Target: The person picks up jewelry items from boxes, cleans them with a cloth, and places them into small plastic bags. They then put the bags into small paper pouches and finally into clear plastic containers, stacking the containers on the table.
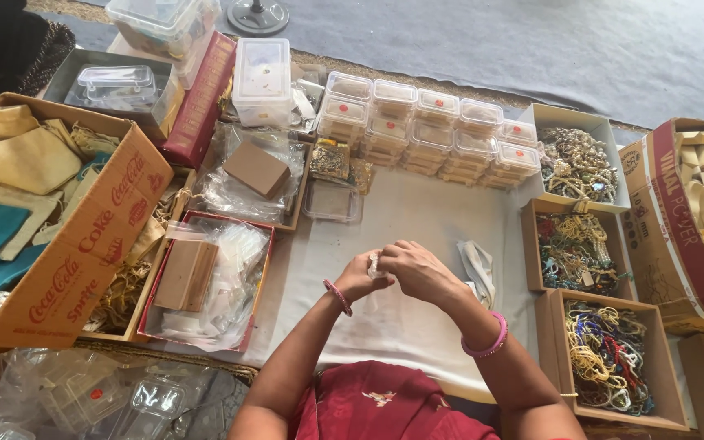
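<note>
Small pale jewellery piece (374, 262) pinched between left hand (358, 277) and right hand (417, 270), both closed on it, above the white cloth (417, 212) mid-worktop. Probably light, thin and easily bent or dropped, so best gripped by fingertips at the edges. Three open boxes of tangled necklaces (580, 253) at right; about a dozen small clear lidded cases (433, 130) stacked behind.

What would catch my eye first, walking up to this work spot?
Probably the two hands, left hand and right hand, meeting over a small clear packet at the middle of the white cloth. Behind them stand stacked clear plastic boxes; on the right, open cardboard boxes hold tangled colourful beaded jewellery.
</note>
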